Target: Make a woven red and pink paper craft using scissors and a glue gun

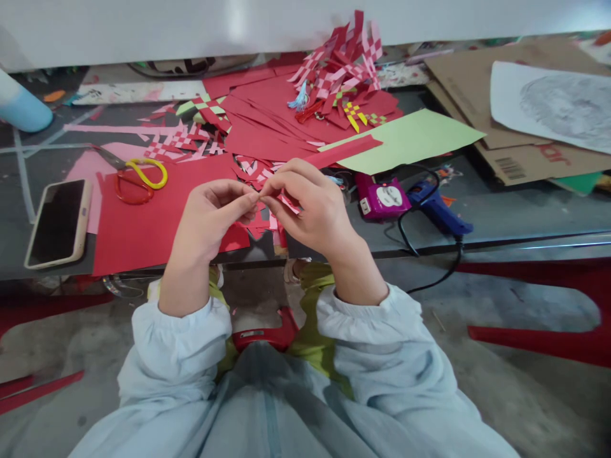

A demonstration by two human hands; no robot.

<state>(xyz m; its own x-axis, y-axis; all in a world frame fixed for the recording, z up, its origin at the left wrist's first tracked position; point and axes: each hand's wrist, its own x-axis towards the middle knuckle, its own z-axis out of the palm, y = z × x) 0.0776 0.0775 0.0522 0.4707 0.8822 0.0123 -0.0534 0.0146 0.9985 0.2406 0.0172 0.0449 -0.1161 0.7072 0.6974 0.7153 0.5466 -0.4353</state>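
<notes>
My left hand [217,213] and my right hand [310,203] meet above the table's front edge, thumb and finger of each pinched together tip to tip. Whatever lies between the fingertips is too small to make out. Beneath and behind them are red and pink paper scraps [252,168]. A large red paper sheet [143,219] lies under and left of my left hand, with yellow-and-red-handled scissors [146,175] on it. Just beyond my right hand is a folded red paper strip [348,151] on a pale green sheet [415,137].
A phone [60,222] lies at the left, below a blue-and-white bottle [21,105]. Woven paper strips [341,60] are piled at the back. To the right sit a purple box [382,197], a blue glue gun [439,207] with its cord, and cardboard [520,156] under a drawing [558,105].
</notes>
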